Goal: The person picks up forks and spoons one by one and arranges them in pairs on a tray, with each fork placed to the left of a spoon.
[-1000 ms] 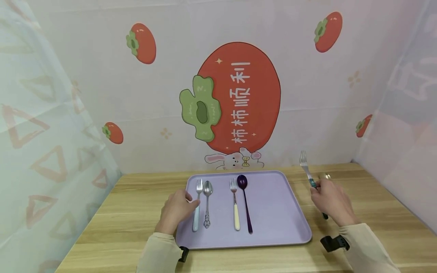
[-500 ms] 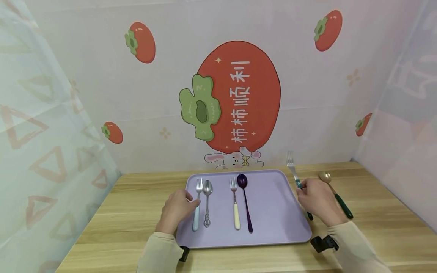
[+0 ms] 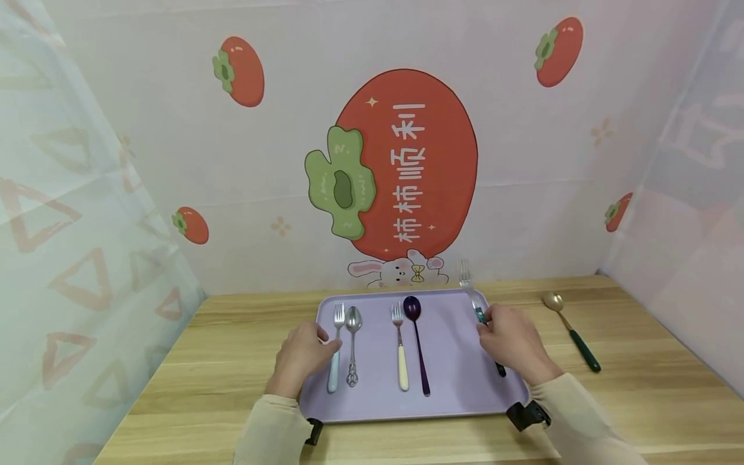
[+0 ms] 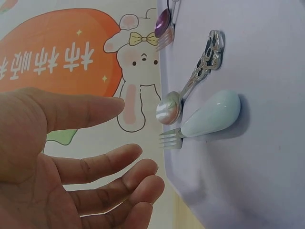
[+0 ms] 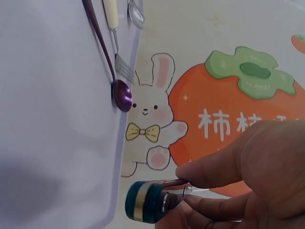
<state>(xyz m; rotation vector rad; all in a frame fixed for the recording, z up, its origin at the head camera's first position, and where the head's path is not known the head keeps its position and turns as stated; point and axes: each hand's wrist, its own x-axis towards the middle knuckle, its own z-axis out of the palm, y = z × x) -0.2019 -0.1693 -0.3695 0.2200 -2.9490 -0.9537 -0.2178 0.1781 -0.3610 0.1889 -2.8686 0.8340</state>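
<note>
My right hand (image 3: 514, 345) pinches a fork (image 3: 480, 314) with a dark green handle above the right part of the lilac tray (image 3: 447, 400). The handle's green and gold end (image 5: 143, 202) juts from between thumb and fingers in the right wrist view. Relaxed and holding nothing, my left hand (image 3: 302, 360) hovers at the tray's left edge. Nearest to it lie a fork (image 3: 334, 374) with a pale blue handle and an ornate silver spoon (image 3: 352, 352). A cream-handled fork (image 3: 402, 368) and a dark purple spoon (image 3: 420, 355) lie side by side mid-tray.
Right of the tray, a gold spoon (image 3: 583, 349) with a dark green handle lies on the wooden table (image 3: 651, 387). Behind the table stands a printed backdrop (image 3: 523, 194), with fabric side walls at left and right.
My right hand has carried the green-handled fork leftward from the bare table to over the tray, uncovering the green-handled spoon. The left hand has stayed in place.
</note>
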